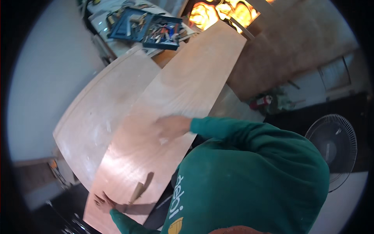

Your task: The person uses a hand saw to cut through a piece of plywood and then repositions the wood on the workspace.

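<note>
A long pale plywood board (194,74) runs diagonally over a wider pale panel (89,117) with a curved edge. My left hand (104,202) rests on the board near its lower end, fingers apart. Just right of it is a small light wooden piece (136,192), casting a shadow; its exact shape is unclear. My right hand (169,128) is over the middle of the board, smeared by motion. A pale patch shows beneath its fingers; whether it is something held I cannot make out.
Blue open tool cases (161,31) lie on a cluttered bench at the top. A fan (331,148) stands at the right. A large brown panel (288,46) and a red cylinder (261,102) are at the upper right. A glowing patterned surface (204,15) shows at the top.
</note>
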{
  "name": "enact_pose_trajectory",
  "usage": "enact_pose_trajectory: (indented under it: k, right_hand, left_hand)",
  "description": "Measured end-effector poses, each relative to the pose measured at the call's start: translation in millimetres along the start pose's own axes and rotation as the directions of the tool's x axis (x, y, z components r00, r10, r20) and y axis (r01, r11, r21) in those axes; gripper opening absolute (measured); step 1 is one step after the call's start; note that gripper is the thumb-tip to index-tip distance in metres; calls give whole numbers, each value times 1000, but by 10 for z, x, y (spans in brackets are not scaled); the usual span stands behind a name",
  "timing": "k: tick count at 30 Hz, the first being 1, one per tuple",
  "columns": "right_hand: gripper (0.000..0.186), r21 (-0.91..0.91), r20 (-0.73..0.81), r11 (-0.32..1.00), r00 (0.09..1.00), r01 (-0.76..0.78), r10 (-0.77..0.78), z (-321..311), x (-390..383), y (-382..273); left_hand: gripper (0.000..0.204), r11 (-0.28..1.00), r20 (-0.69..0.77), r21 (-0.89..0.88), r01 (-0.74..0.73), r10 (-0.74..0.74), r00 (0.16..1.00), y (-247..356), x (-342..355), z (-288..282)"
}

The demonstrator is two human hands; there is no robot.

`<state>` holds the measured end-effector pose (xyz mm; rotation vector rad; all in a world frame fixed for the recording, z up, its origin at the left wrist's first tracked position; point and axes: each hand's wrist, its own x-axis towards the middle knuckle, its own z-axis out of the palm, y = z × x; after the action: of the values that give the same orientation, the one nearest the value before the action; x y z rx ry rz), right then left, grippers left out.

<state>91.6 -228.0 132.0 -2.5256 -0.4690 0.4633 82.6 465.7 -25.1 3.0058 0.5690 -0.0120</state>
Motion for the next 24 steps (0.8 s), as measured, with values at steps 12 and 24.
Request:
enact_pose_trajectory:
  k: [12,24]
  right_hand:
    - [61,953,-299,286,-469,-99,831,310,-3705,3948]
    - [65,792,460,-601,-538,-111,706,2034,-5787,4651]
  left_hand:
    - [77,891,-171,-358,-279,231,958,2055,562,-1483]
    - [57,552,539,-830,-75,830,140,7395,-2985,-1072]
